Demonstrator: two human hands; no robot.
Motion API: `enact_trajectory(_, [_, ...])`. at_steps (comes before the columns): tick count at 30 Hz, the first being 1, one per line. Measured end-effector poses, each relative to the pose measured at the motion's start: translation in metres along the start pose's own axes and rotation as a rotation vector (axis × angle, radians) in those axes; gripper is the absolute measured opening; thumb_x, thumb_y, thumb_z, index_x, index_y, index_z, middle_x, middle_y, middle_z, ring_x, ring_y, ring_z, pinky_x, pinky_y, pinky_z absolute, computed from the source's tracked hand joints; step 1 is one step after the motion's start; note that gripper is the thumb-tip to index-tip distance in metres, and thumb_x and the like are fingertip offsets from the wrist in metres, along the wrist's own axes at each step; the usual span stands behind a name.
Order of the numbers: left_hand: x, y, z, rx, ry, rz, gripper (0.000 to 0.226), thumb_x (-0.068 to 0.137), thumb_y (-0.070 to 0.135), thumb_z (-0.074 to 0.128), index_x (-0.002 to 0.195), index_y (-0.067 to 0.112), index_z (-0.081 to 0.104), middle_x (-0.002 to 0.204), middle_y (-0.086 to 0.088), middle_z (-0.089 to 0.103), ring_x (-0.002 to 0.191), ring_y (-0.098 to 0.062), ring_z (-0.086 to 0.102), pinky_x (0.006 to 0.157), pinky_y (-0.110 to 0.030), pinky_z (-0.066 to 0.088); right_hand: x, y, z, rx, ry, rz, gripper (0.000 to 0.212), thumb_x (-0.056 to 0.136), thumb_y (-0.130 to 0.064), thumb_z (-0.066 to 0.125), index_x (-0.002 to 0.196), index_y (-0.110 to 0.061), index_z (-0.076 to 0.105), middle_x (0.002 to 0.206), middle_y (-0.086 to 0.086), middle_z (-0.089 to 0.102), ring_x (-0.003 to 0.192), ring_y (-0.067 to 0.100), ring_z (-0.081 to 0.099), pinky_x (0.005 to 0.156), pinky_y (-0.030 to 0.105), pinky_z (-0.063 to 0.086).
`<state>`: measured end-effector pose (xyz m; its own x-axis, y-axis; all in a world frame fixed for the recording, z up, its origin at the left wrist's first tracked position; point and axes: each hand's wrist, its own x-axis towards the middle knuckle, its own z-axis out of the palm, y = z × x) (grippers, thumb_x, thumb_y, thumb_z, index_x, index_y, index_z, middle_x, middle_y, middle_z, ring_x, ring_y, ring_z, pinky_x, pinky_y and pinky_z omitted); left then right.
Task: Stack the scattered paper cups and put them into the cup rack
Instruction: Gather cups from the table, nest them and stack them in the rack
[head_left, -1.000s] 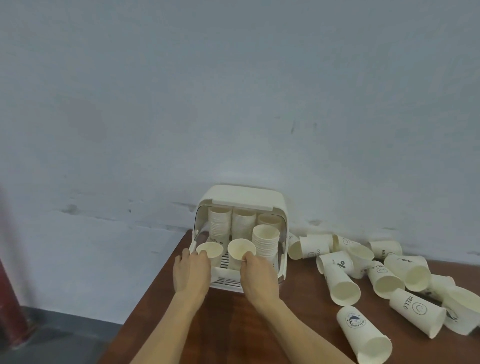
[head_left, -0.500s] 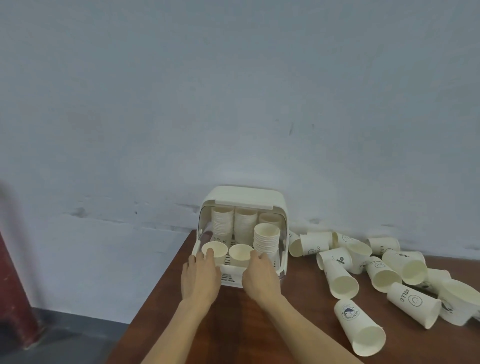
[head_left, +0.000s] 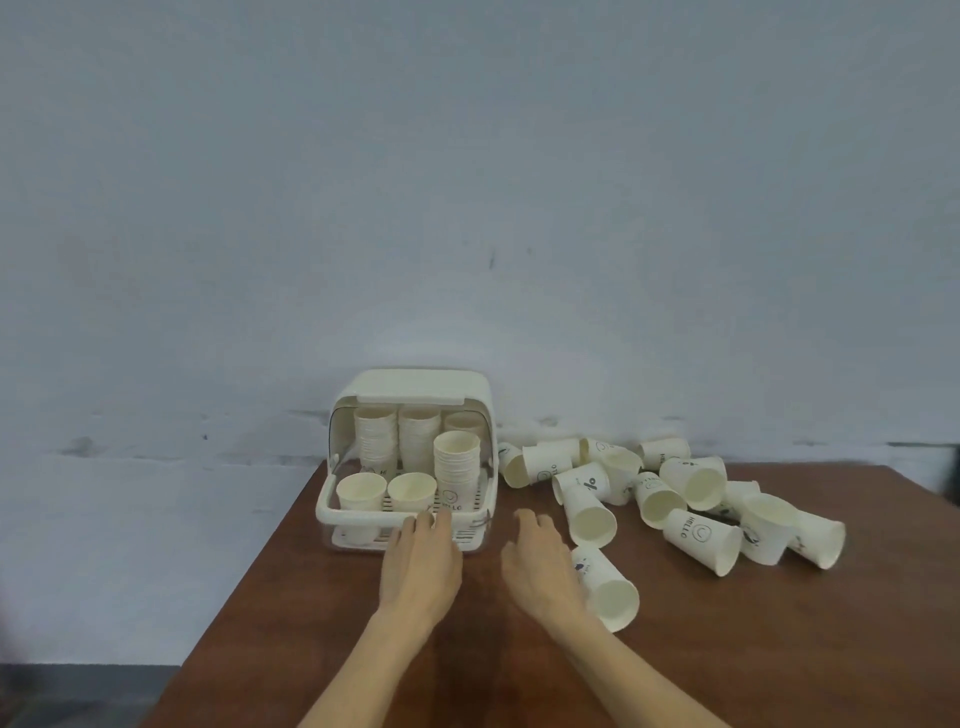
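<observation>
- Two hands lie flat, palms down, over the desk (head_left: 779, 649), both spread and holding nothing.
- The left hand (head_left: 422, 564) is just in front of the rack (head_left: 415, 387), its fingertips (head_left: 426, 521) at the rack's front rim; whether they touch it cannot be told.
- The right hand (head_left: 540, 564) is right of the rack's front corner, apart from it, with a lying cup (head_left: 608, 590) just beside its outer edge.
- In the rack, two single cups (head_left: 387, 491) stand upright at the front left, a tall stack (head_left: 456, 467) at the front right, and more stacks (head_left: 397, 436) behind.
- Right of the rack, many loose cups (head_left: 675, 493) lie on their sides in a heap along the wall (head_left: 467, 182).
</observation>
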<state>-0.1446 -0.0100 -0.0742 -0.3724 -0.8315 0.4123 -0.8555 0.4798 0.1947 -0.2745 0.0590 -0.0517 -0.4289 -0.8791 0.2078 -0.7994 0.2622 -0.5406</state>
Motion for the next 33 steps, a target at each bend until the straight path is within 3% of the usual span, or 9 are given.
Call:
enact_trajectory(6, [-0.015, 0.048, 0.01, -0.108, -0.102, 0.15, 0.043, 0.096, 0.028, 0.041, 0.138, 0.02, 0.039, 0.133, -0.001, 0.049, 0.121, -0.021, 0.046, 0.1, -0.034, 0.039, -0.003, 0.034, -0.035, 0.009, 0.084, 0.026, 0.036, 0.094, -0.016, 0.042, 0.13, -0.013, 0.045, 0.126, 0.009, 0.049, 0.111, 0.03, 0.053, 0.08, 0.034, 0.04])
enact_trajectory(9, [-0.025, 0.066, 0.014, -0.195, -0.176, 0.321, 0.038, 0.095, 0.025, 0.041, 0.133, 0.025, 0.044, 0.123, 0.002, 0.049, 0.115, -0.018, 0.048, 0.094, -0.034, 0.043, -0.002, 0.054, -0.054, -0.034, 0.108, 0.068, 0.037, 0.093, -0.016, 0.04, 0.13, -0.014, 0.045, 0.128, 0.008, 0.048, 0.115, 0.031, 0.051, 0.086, 0.037, 0.04])
enact_trajectory(13, [-0.034, 0.084, 0.02, -0.215, -0.275, 0.473, 0.038, 0.093, 0.018, 0.039, 0.125, 0.032, 0.051, 0.115, 0.007, 0.047, 0.107, -0.014, 0.048, 0.088, -0.034, 0.045, -0.003, 0.081, -0.074, -0.022, 0.147, 0.127, 0.034, 0.088, -0.01, 0.041, 0.12, -0.014, 0.05, 0.117, 0.008, 0.054, 0.106, 0.031, 0.056, 0.083, 0.04, 0.046])
enact_trajectory(16, [-0.038, 0.097, 0.025, -0.226, -0.355, 0.484, 0.045, 0.092, 0.013, 0.036, 0.127, 0.036, 0.051, 0.117, 0.007, 0.045, 0.104, -0.016, 0.049, 0.087, -0.035, 0.046, -0.005, 0.098, -0.084, -0.017, 0.163, 0.169, 0.034, 0.087, -0.008, 0.043, 0.12, -0.01, 0.049, 0.119, 0.009, 0.052, 0.108, 0.032, 0.055, 0.079, 0.038, 0.044])
enact_trajectory(20, [-0.041, 0.11, 0.026, -0.086, -0.407, 0.539, 0.05, 0.09, 0.01, 0.037, 0.134, 0.033, 0.043, 0.123, -0.001, 0.041, 0.11, -0.022, 0.045, 0.084, -0.039, 0.046, -0.007, 0.116, -0.092, -0.061, 0.16, 0.209, 0.026, 0.087, -0.007, 0.042, 0.112, -0.007, 0.048, 0.111, 0.011, 0.051, 0.096, 0.03, 0.053, 0.073, 0.035, 0.04])
enact_trajectory(25, [-0.042, 0.122, 0.035, 0.072, -0.389, 0.54, 0.053, 0.088, 0.008, 0.044, 0.136, 0.023, 0.032, 0.132, -0.007, 0.037, 0.111, -0.028, 0.044, 0.078, -0.038, 0.041, -0.01, 0.134, -0.092, -0.064, 0.148, 0.251, 0.029, 0.087, -0.009, 0.042, 0.115, -0.009, 0.05, 0.115, 0.009, 0.051, 0.102, 0.031, 0.053, 0.075, 0.037, 0.04])
enact_trajectory(28, [-0.042, 0.127, 0.042, 0.111, -0.376, 0.52, 0.054, 0.087, 0.006, 0.045, 0.139, 0.019, 0.031, 0.135, -0.008, 0.036, 0.114, -0.028, 0.044, 0.085, -0.038, 0.043, -0.013, 0.143, -0.091, -0.067, 0.148, 0.281, 0.034, 0.088, -0.009, 0.042, 0.121, -0.01, 0.05, 0.118, 0.008, 0.051, 0.105, 0.031, 0.054, 0.075, 0.035, 0.038])
enact_trajectory(33, [-0.04, 0.136, 0.047, 0.14, -0.324, 0.504, 0.052, 0.087, 0.003, 0.043, 0.138, 0.013, 0.034, 0.132, -0.007, 0.041, 0.114, -0.026, 0.046, 0.087, -0.036, 0.043, -0.015, 0.159, -0.089, -0.099, 0.131, 0.359, 0.027, 0.09, -0.01, 0.04, 0.115, -0.01, 0.049, 0.113, 0.008, 0.051, 0.103, 0.032, 0.055, 0.073, 0.034, 0.037])
